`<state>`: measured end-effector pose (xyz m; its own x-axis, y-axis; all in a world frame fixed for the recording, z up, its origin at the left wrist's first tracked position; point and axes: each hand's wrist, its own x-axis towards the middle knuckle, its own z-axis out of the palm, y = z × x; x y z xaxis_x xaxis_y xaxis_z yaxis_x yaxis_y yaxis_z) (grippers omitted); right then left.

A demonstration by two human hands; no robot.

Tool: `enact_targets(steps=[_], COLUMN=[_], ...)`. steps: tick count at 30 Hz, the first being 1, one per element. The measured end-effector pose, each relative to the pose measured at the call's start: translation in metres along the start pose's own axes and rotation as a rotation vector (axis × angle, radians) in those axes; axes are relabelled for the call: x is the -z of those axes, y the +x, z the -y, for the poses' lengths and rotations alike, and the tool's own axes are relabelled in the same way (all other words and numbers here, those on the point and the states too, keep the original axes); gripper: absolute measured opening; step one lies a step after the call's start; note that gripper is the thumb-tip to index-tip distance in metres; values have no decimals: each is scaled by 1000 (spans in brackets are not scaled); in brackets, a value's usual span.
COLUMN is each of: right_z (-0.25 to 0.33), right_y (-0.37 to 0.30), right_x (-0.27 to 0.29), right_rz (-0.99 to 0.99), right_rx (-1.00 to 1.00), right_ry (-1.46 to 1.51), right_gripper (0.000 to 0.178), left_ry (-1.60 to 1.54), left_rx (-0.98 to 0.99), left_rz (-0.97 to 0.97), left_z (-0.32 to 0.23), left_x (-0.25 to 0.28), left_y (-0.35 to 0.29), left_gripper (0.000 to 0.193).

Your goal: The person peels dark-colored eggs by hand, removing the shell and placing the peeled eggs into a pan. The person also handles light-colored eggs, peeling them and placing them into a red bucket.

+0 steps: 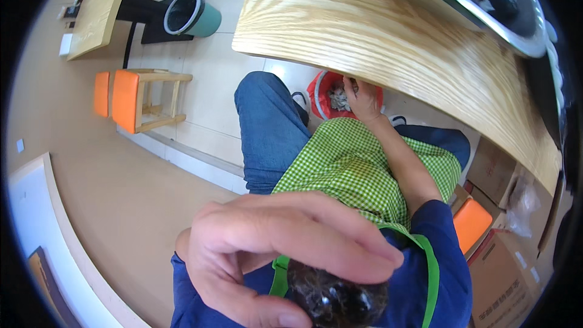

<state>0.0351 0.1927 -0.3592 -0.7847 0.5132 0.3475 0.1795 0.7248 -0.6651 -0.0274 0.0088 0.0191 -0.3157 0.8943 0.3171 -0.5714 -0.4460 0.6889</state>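
Close to the camera, my left hand (261, 237) curls its fingers and thumb around a dark brown, glossy peeled preserved egg (340, 296). The egg's lower part runs out of the picture at the bottom edge. My right arm reaches forward over my lap, and my right hand (363, 102) hangs over a red-lined bin (317, 98) on the floor, its fingers slightly apart. Pale, shell-like scraps (340, 99) lie inside this bin. The table edge partly covers the fingertips. A green checked apron (346, 158) covers my lap.
A wooden table (340, 18) stands ahead, bearing a metal tray (533, 39) of dark, shiny pieces at upper right. Left are an orange stool (126, 100) and a green waste bin (209, 21). Cardboard boxes (501, 279) and another orange seat (472, 225) sit at right.
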Motion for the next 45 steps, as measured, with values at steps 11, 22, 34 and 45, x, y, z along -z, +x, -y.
enact_targets(steps=[11, 22, 34, 45], right_z=[-116, -95, 111, 268], right_y=[-63, -51, 9, 27], right_x=[-49, -36, 152, 281], right_rz=[299, 232, 151, 35], right_rx=[-329, -357, -471, 326], right_ry=[-165, -151, 521, 216], right_gripper=[44, 28, 17, 34], left_ry=[-19, -59, -1, 248], left_rx=[170, 206, 359, 294], left_rz=[-149, 10, -355, -221], left_z=[1, -10, -11, 15], left_x=[17, 12, -6, 0], left_y=[17, 10, -8, -30], left_gripper=[36, 37, 45, 42])
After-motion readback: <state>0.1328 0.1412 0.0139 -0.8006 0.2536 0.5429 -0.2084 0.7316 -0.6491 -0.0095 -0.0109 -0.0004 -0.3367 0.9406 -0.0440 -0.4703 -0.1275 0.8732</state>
